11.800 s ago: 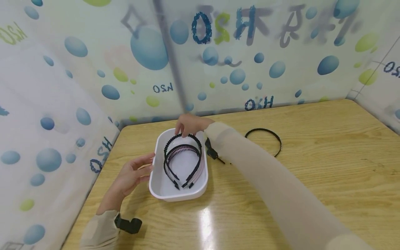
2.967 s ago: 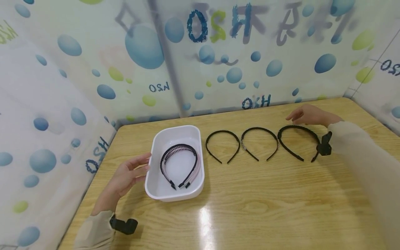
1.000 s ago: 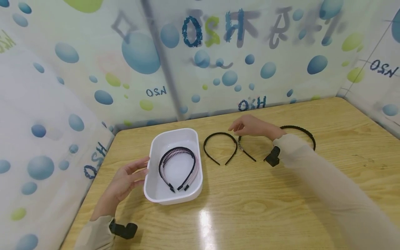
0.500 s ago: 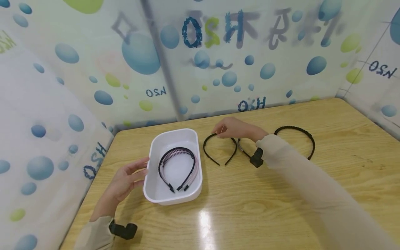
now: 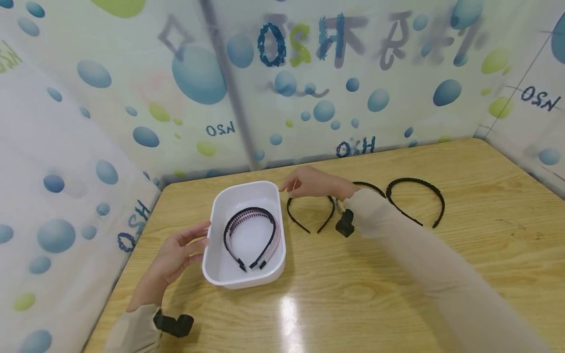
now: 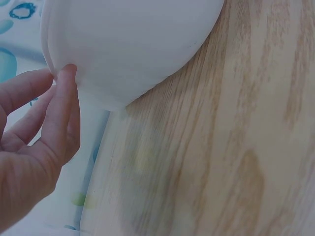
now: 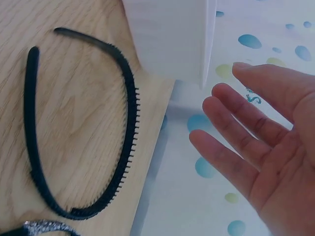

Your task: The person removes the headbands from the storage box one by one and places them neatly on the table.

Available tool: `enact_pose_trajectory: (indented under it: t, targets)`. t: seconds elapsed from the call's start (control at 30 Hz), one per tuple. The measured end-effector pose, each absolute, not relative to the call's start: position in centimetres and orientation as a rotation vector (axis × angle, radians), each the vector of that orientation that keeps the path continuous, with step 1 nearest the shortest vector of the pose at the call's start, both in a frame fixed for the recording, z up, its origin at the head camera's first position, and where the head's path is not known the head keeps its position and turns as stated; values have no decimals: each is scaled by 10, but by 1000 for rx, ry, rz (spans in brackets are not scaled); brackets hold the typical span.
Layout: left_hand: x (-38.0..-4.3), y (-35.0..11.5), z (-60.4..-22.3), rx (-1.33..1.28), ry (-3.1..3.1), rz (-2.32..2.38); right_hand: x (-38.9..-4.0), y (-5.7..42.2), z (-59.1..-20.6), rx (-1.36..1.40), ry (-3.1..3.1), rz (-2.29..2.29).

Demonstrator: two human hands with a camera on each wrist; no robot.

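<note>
My left hand (image 5: 174, 255) rests its fairly straight fingertips against the left side of a white plastic tub (image 5: 283, 240); the left wrist view has them at its rim and outer wall. In the tub lie a black toothed headband (image 5: 253, 209) and pink ones (image 5: 277, 240), partly overlapped. My right hand (image 5: 311, 181) hovers by the tub's far right corner, fingers loosely bent and holding nothing. It covers the top of a thin black headband (image 5: 327, 221), fully visible in the right wrist view, where the palm is apart from it.
Right of it lie a black headband with a glittery patch (image 7: 44, 227), partly behind the right sleeve (image 5: 375, 215), and a thicker black headband (image 5: 417, 180). The wooden table (image 5: 353, 294) meets a bubble-printed wall sheet (image 5: 326, 63) at the back and left.
One black headband has left the tub, and three lie in a row on the table. Lately my right hand swept left along them to the tub; my left hand stayed put.
</note>
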State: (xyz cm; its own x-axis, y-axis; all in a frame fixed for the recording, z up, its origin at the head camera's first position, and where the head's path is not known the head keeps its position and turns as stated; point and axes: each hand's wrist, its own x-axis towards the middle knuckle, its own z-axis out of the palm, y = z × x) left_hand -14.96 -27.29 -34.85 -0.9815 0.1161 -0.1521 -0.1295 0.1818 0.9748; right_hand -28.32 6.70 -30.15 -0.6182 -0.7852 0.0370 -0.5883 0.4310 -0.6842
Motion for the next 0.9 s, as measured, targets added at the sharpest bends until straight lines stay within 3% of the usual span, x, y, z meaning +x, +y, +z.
enact_pose_trajectory:
  t: [0.9]
  targets:
    - [-152,-275,-349,-24,2252,1889,-277,2,-284,-1310,2335,-869]
